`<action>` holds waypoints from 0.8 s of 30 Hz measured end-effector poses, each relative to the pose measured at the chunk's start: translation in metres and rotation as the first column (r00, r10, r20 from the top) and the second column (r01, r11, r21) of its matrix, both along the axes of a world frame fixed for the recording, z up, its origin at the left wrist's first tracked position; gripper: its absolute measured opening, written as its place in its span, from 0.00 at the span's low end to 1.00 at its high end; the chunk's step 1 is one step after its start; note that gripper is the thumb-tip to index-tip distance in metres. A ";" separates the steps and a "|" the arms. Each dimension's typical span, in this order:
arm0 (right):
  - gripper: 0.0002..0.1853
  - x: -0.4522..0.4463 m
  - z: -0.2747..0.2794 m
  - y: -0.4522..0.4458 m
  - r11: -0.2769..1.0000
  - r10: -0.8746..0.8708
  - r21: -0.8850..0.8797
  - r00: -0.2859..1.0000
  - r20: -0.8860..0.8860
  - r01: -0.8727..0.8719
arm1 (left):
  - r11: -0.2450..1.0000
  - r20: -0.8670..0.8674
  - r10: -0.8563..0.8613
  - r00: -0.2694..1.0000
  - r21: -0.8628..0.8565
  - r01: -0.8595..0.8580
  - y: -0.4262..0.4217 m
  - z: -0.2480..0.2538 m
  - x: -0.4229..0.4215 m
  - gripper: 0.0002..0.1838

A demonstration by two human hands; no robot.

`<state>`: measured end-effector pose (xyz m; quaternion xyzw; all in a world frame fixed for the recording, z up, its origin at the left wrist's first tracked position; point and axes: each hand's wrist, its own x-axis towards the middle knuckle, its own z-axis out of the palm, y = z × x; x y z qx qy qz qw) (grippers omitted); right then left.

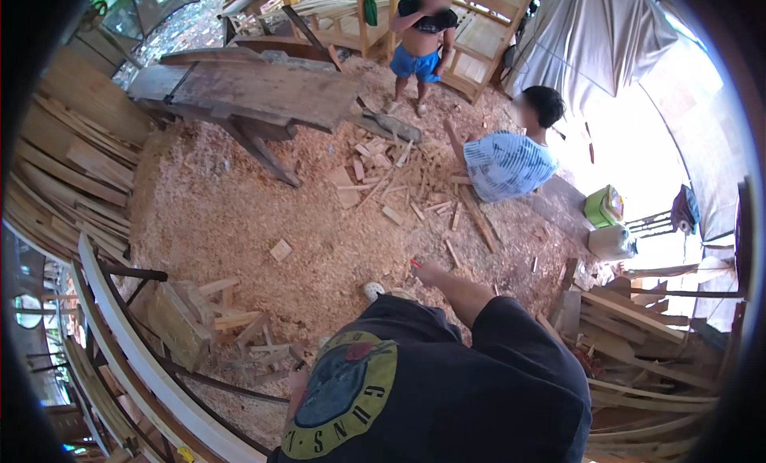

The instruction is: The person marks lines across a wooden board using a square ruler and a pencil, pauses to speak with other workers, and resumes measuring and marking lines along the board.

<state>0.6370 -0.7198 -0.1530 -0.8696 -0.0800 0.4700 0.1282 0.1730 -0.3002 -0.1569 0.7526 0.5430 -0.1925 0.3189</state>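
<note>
My right hand (427,273) is held out in front of my body, over the shaving-covered floor. Its fingers look closed around a small red object (415,263), too small to name; only a red end shows. Of my left arm, a narrow strip of skin (297,387) appears beside my dark shirt. The fingers on that side cannot be made out. A pile of wood offcuts (255,343) lies near it.
A heavy wooden workbench (263,92) stands ahead on the left. Two people are ahead, one standing (415,48), one low down (511,164) beside scattered wood scraps (391,176). Stacked boards (76,160) line the left; lumber (638,335) is heaped right, near a green container (603,208).
</note>
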 end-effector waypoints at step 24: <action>0.14 0.018 -0.065 0.022 0.852 0.519 -0.023 0.839 0.163 -0.522 | 0.991 -0.058 -0.093 0.994 0.087 0.098 -0.019 0.087 0.017 0.28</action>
